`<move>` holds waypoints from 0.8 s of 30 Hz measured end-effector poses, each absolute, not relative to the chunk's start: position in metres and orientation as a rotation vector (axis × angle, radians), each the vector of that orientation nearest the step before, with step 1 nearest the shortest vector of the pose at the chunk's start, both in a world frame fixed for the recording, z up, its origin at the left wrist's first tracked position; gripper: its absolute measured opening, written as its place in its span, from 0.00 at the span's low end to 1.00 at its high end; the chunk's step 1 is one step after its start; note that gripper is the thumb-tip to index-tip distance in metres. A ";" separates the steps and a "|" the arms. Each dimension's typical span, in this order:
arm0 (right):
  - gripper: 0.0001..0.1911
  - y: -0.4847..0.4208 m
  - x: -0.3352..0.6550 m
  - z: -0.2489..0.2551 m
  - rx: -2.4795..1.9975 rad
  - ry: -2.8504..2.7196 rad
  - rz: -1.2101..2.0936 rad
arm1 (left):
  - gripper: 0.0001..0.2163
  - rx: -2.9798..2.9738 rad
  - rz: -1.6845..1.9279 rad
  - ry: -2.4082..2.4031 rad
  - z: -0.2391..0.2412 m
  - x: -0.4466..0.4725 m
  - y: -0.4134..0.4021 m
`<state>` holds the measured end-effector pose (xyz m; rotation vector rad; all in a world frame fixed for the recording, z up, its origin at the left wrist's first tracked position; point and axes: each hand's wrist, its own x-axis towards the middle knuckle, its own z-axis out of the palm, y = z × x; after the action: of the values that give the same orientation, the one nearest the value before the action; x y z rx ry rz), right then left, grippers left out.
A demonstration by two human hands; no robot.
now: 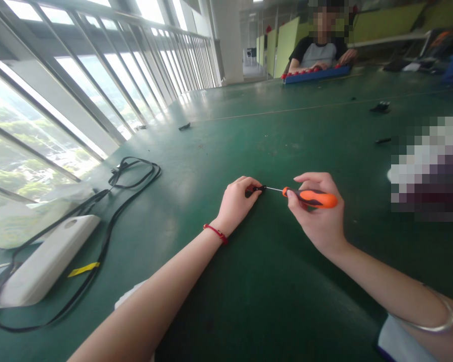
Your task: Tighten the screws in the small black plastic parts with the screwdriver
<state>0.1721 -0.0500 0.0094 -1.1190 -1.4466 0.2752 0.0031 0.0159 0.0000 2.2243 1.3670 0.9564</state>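
Observation:
My left hand [237,202] rests on the green table [272,281], its fingers pinched around a small black part [254,190]. A red string circles that wrist. My right hand [319,216] grips an orange-handled screwdriver [312,198] held level. Its thin metal shaft points left and its tip meets the black part. A silver bangle sits on my right forearm.
A white power strip [45,259] and looped black cables [134,173] lie at the left by the windows. Small black pieces [380,106] are scattered farther back. Another person sits at the far end behind a blue tray [315,74]. A blurred patch covers the right edge.

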 end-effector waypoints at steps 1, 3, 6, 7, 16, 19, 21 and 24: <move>0.14 -0.050 0.172 0.009 -1.080 -1.432 0.275 | 0.05 2.225 0.956 1.364 0.000 0.003 0.016; 0.18 -0.049 0.172 0.009 -1.051 -1.421 0.282 | 0.05 2.226 0.954 1.358 0.000 0.003 0.016; 0.11 -0.050 0.173 0.009 -1.148 -1.469 0.295 | 0.05 2.228 0.954 1.358 0.000 0.003 0.016; 0.07 -0.051 0.173 0.010 -1.178 -1.486 0.299 | 0.05 2.229 0.955 1.359 0.000 0.003 0.016; 0.12 -0.049 0.174 0.006 -1.103 -1.467 0.288 | 0.05 2.222 0.961 1.357 0.000 0.003 0.015; 0.06 -0.048 0.176 0.006 -1.153 -1.487 0.272 | 0.05 2.224 0.957 1.357 0.000 0.003 0.015; 0.04 -0.047 0.176 0.014 -1.105 -1.432 0.218 | 0.05 2.224 0.950 1.356 0.000 0.003 0.015; 0.01 -0.055 0.170 0.030 -0.970 -1.368 0.337 | 0.05 2.220 0.947 1.364 -0.001 0.003 0.016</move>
<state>0.1699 -0.0547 0.0298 -0.9699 -1.3685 0.3374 0.0032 0.0159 -0.0005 2.2196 1.3643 0.9467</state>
